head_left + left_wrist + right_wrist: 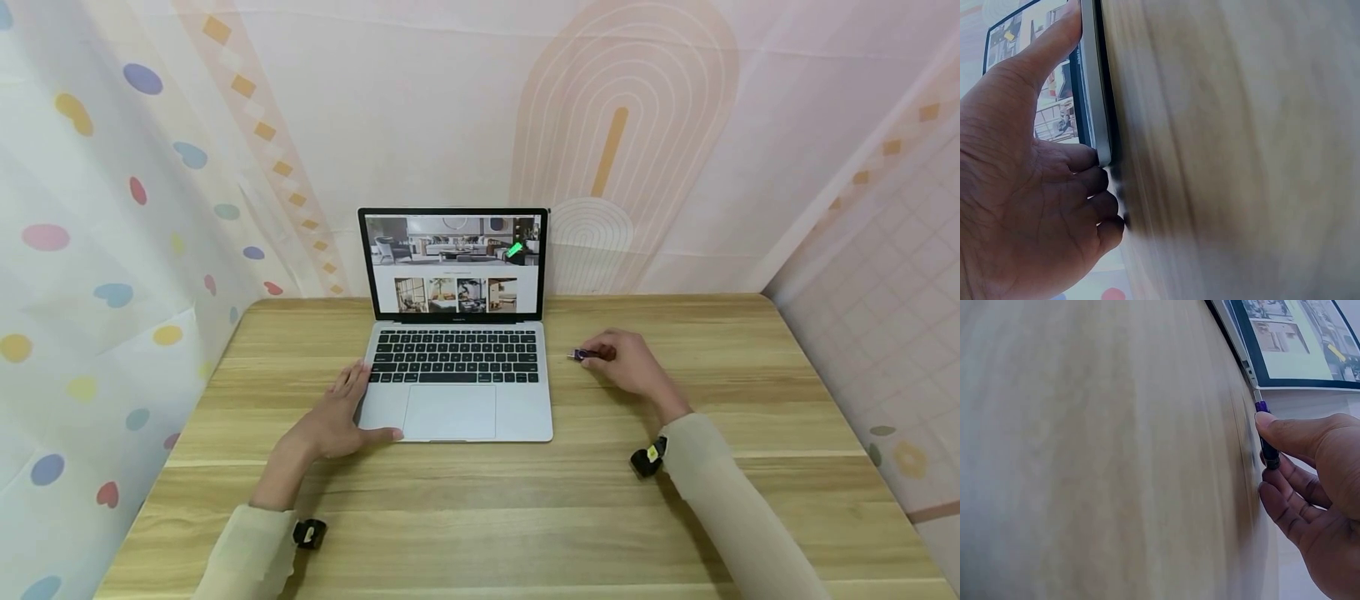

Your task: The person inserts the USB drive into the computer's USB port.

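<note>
A silver laptop stands open on the wooden table, its screen lit with a web page of room pictures. At its front left corner rests my left hand, fingers extended along the left side and thumb along the front edge. My right hand pinches a small purple and dark USB flash drive between thumb and fingers. The drive's metal plug points left, a short gap from the laptop's right side. In the right wrist view, the flash drive lines up with the side ports.
The wooden table extends around the laptop on both sides and in front. A patterned curtain hangs behind and at the sides. Each wrist carries a small black camera, such as the right wrist camera.
</note>
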`<state>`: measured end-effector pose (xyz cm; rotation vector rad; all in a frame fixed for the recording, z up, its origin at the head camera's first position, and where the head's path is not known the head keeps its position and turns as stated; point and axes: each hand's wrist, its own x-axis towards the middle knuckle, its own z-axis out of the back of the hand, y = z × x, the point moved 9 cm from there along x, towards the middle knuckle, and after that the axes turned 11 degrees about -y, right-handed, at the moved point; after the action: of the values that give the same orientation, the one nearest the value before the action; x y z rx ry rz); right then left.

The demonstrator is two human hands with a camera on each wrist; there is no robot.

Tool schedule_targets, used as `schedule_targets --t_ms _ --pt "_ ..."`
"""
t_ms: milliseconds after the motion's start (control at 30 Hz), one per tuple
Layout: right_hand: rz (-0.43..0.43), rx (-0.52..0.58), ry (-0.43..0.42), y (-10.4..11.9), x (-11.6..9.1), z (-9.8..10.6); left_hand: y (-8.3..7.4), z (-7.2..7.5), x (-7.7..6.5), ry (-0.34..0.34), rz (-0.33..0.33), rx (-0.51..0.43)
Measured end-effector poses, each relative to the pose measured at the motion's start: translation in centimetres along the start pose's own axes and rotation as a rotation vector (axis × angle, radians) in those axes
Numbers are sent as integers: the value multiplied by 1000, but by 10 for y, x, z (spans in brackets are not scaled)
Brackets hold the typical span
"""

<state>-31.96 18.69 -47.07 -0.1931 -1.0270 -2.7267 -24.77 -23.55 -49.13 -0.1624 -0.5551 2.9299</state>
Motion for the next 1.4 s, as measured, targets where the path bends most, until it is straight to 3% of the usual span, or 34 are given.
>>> schedule_targets --t_ms 600,1400 --pt "29 28 -13 9 11 -16 -1 0 -1 4 4 -7" --pt "-12 44 7 20 21 -24 0 -1 -1 -5 -8 4"
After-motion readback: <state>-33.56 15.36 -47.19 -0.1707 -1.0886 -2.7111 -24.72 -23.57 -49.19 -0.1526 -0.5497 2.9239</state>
